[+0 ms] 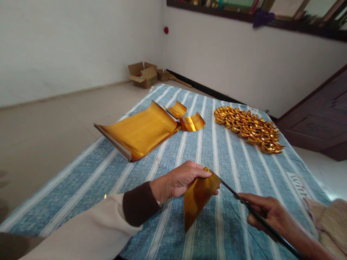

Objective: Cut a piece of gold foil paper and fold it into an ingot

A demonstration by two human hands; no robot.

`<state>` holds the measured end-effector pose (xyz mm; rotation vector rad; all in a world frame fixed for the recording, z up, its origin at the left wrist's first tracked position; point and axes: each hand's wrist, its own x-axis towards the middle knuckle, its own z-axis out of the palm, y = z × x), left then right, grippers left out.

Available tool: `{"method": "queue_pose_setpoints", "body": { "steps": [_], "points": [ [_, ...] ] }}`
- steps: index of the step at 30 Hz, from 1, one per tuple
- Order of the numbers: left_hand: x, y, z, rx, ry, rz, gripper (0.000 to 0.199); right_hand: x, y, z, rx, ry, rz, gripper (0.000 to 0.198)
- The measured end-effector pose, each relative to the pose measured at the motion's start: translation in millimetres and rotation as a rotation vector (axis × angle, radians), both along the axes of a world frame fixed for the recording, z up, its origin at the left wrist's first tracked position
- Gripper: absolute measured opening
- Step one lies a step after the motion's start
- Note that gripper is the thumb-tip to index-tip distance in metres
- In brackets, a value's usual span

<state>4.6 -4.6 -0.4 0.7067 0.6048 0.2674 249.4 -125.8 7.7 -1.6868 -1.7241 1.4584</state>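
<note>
Between the thumb and fingers of my left hand point(185, 178) is a gold foil paper sheet point(199, 200), its lower corner pointing down over the cloth. My right hand point(271, 213) is closed around a long thin dark stick point(257, 215). The stick's far end lies along the upper right edge of the gold paper, near my left thumb. Whether the paper edge is wrapped around the stick I cannot tell. Left of and beyond my hands lies a stack of gold foil paper point(141, 130) with curled edges.
Two curled gold pieces point(193, 122) sit beside the stack. Rows of folded gold paper ingots point(248, 128) stand at the right. A blue striped cloth point(108, 180) covers the surface. An open cardboard box point(143, 76) is on the floor beyond.
</note>
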Motion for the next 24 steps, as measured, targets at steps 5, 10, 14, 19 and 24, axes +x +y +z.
{"method": "queue_pose_setpoints", "body": {
  "steps": [5, 10, 14, 19, 24],
  "points": [
    [0, 1, -1.1, -0.023, -0.045, -0.033, 0.022, -3, 2, 3, 0.053, -0.041, 0.007, 0.040],
    [0, 3, -4.6, -0.018, -0.094, -0.045, 0.021, -5, 4, 1, 0.053, -0.042, 0.009, 0.034],
    [-1, 3, -4.1, -0.018, -0.093, -0.044, 0.021, -5, 5, -1, 0.042, -0.035, 0.031, 0.035],
    [-1, 3, -5.8, -0.032, -0.082, -0.045, 0.020, -3, 6, -2, 0.009, -0.044, 0.022, 0.028],
    [-1, 4, -5.9, -0.030, -0.072, -0.049, 0.021, 5, 9, -11, -0.039, -0.036, 0.030, 0.031]
  ]
}}
